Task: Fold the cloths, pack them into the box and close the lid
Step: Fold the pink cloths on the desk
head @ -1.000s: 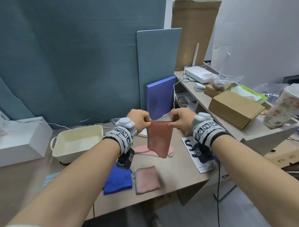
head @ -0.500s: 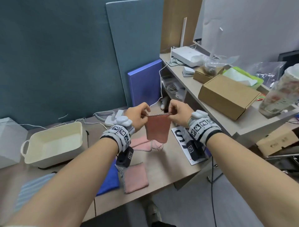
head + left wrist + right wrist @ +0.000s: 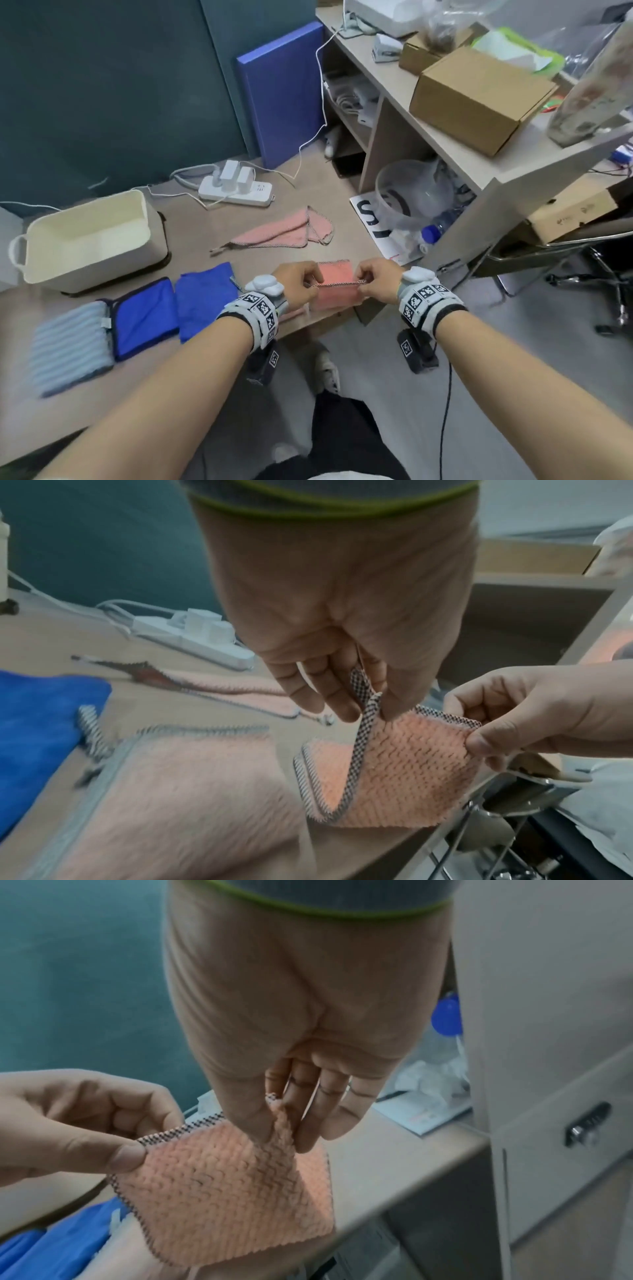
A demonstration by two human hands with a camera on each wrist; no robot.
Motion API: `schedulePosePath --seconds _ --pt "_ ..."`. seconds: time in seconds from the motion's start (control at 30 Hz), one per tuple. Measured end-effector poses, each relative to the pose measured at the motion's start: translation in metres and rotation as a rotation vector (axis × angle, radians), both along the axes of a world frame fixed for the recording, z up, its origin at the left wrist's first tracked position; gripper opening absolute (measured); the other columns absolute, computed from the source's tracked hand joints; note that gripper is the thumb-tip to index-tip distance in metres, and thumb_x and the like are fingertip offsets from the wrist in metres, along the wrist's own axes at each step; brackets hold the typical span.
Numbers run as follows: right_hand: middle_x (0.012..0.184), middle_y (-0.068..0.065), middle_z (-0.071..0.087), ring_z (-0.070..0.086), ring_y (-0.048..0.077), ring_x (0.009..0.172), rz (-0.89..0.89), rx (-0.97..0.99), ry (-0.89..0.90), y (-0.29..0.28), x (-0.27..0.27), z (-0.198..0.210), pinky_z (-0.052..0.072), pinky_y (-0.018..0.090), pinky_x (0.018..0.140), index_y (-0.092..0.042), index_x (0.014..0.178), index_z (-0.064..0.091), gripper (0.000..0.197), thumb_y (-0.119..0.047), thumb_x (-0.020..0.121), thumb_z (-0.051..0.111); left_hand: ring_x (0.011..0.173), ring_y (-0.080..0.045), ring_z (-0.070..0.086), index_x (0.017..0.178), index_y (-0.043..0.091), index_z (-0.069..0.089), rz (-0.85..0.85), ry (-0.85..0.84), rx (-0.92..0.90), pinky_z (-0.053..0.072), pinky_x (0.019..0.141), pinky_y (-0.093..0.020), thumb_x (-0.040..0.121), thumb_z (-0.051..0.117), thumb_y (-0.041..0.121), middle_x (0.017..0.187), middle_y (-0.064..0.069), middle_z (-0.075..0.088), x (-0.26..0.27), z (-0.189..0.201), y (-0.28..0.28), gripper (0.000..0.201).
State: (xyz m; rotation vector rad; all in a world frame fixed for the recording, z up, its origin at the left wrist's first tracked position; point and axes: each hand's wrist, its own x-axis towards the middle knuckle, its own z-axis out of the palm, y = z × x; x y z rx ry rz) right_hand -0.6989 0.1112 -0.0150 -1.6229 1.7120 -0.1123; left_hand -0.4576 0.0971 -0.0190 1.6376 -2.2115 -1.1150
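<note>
Wooden tabletop near its front edge: left hand and right hand each pinch a top corner of the folded pink cloth, stretched between them. 2 blue cloths lie left; the open cream box sits beyond.

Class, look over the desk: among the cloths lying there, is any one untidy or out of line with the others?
Yes. The pink cloth near the power strip lies crumpled, one corner flipped over and another trailing to a point, while the blue cloths and the striped cloth lie flat, side by side in front of the box.
</note>
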Motion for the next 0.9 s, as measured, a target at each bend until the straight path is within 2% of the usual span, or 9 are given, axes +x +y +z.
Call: schedulePosePath --seconds 0.13,0.2,0.3,0.43,0.5,0.6,0.73,0.8,0.9 --pt "0.071 -0.006 0.071 0.065 0.015 0.068 -0.061 0.041 -0.038 0.008 -0.006 -0.035 0.059 0.035 0.072 -0.024 0.079 0.071 0.015 -0.025 0.065 0.077 0.079 -0.006 0.066 0.088 0.036 0.068 0.015 -0.052 0.025 0.054 0.073 -0.024 0.073 0.069 0.021 0.084 0.012 0.07 -0.005 -0.028 0.006 0.021" --pt "0.071 -0.006 0.069 0.061 0.015 0.067 -0.096 0.021 -0.059 0.001 -0.007 -0.037 0.055 0.03 0.069 -0.021 0.081 0.07 0.015 -0.026 0.07 0.079 0.078 -0.006 0.066 0.088 0.035 0.068 0.043 -0.039 0.012 0.057 0.075 -0.028 0.073 0.069 0.02 0.083 0.011 0.07 -0.005 -0.033 -0.003 0.021" --pt "0.071 -0.008 0.062 0.054 0.012 0.068 -0.143 0.003 -0.089 -0.02 -0.01 -0.047 0.042 0.02 0.062 -0.018 0.084 0.069 0.01 -0.018 0.08 0.078 0.076 -0.007 0.065 0.09 0.036 0.067 0.091 -0.062 0.007 0.058 0.075 -0.031 0.073 0.068 0.021 0.082 0.011 0.068 -0.01 -0.047 -0.026 0.023" --pt "0.082 0.0 0.071 0.057 0.013 0.073 -0.19 -0.022 -0.073 -0.05 -0.008 -0.058 0.042 0.015 0.063 -0.015 0.092 0.074 0.01 -0.018 0.082 0.076 0.078 -0.01 0.064 0.094 0.038 0.064 0.148 -0.102 0.011 0.058 0.075 -0.032 0.071 0.063 0.031 0.084 0.013 0.066 -0.013 -0.061 -0.054 0.024" --pt "0.08 -0.002 0.069 0.057 0.013 0.072 -0.187 0.015 -0.08 -0.063 -0.007 -0.069 0.041 0.018 0.059 -0.015 0.091 0.072 0.008 -0.015 0.083 0.076 0.08 -0.011 0.064 0.094 0.038 0.063 0.165 -0.127 0.033 0.057 0.076 -0.032 0.071 0.063 0.031 0.086 0.014 0.065 -0.012 -0.069 -0.065 0.024" --pt "0.076 -0.004 0.065 0.06 0.016 0.071 -0.167 0.042 -0.076 -0.07 -0.005 -0.079 0.041 0.023 0.058 -0.017 0.087 0.066 0.014 -0.012 0.081 0.078 0.086 -0.017 0.062 0.099 0.036 0.062 0.081 -0.213 -0.035 0.056 0.079 -0.036 0.073 0.064 0.028 0.095 0.01 0.064 -0.013 -0.076 -0.07 0.027" --pt "0.076 -0.005 0.066 0.063 0.019 0.073 -0.16 0.041 -0.032 -0.074 -0.003 -0.087 0.046 0.028 0.063 -0.022 0.09 0.059 0.025 -0.021 0.078 0.081 0.105 -0.023 0.058 0.121 0.035 0.059 -0.041 -0.287 -0.112 0.048 0.093 -0.037 0.07 0.062 0.049 0.115 0.003 0.06 -0.025 -0.079 -0.077 0.053" --pt "0.077 -0.004 0.066 0.064 0.02 0.074 -0.151 0.044 -0.03 -0.075 -0.003 -0.086 0.049 0.032 0.067 -0.024 0.093 0.056 0.029 -0.028 0.078 0.081 0.11 -0.025 0.057 0.13 0.032 0.055 -0.164 -0.346 -0.103 0.046 0.096 -0.039 0.071 0.066 0.052 0.12 0.0 0.059 -0.038 -0.076 -0.078 0.064" --pt "0.083 -0.001 0.069 0.065 0.021 0.077 -0.14 0.086 -0.057 -0.07 -0.005 -0.087 0.052 0.035 0.072 -0.028 0.096 0.055 0.034 -0.037 0.077 0.081 0.108 -0.027 0.058 0.127 0.027 0.053 -0.233 -0.431 -0.067 0.045 0.092 -0.04 0.08 0.07 0.042 0.12 -0.001 0.063 -0.058 -0.077 -0.076 0.052"
